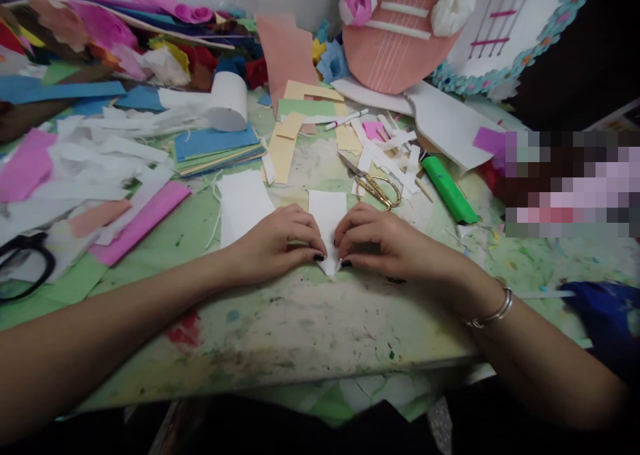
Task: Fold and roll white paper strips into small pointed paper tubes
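"White paper strip [327, 218], narrow, bottom end tapering at 6 o'clock. Where's it lying?"

"Mid green-and-white, paint-stained tabletop [320, 335], nr the front edge, betw the person's hands."

"Fingers?"

"L hand [287, 238]: thumb + index pinching the strip's lower edge, 8 o'clock side. R hand [385, 238]: same grip, 4 o'clock side. Other fingers curled close tog. on both. Can't tell how hard they press."

"Anything on the R wrist?"

"Silver metal bangle [496, 310]."

"And round the strip, clockwise?"

"Abt 1 o'clock: gold-handled metal scissors [367, 181], tips aimed betw 10 & 11. 2 o'clock: bright green tube [449, 188], material unclear. 9 o'clock, well apart: long folded pink paper piece [145, 223]. 10 o'clock: plain white paper sheet [244, 198], partly hidden behind L hand; beyond it, stack of blue, green & cream paper [220, 145]. 11 o'clock: white paper cylinder [229, 101], at the stack's far side."

"Touching the stack?"

"Can't tell."
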Available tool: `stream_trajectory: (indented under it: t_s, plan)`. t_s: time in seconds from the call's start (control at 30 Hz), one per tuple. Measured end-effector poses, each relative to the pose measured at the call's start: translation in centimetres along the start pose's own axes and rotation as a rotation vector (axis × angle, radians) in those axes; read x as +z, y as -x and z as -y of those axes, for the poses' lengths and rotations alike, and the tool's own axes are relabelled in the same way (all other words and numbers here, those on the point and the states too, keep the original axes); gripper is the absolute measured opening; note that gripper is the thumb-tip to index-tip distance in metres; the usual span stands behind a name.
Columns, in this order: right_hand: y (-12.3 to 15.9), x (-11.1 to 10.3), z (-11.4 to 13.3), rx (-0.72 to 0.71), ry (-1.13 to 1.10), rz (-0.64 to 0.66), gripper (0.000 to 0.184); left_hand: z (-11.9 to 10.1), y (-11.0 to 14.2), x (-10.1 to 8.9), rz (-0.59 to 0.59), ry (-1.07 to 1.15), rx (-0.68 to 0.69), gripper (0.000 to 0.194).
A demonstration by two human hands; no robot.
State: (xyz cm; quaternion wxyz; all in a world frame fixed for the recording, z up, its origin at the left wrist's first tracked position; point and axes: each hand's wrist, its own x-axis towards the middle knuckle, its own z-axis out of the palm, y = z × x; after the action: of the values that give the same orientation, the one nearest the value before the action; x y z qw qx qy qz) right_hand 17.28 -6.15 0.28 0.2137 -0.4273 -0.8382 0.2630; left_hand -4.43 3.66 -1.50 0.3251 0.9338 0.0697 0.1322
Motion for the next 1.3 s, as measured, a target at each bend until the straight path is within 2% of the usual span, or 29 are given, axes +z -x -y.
stream_trajectory:
  t_s: [0.43,0.93,1.3]
  plan:
    - [-0.6,0.9,0.2,0.085,0.045,-0.074,0.003,-0.3,0.0,1.0,-0.132,-0.056,-0.008,0.009]
    - [-0.5,1.1,0.1,0.08,0.038,-0.086,0.003,-0.6,-0.2,1.2,-0.066,-0.115,-0.018,0.013]
    - [-0.6,1.2,0.0,0.087,0.048,-0.082,0.004,-0.9,-0.3,1.2,-0.082,-0.119,-0.029,0.012]
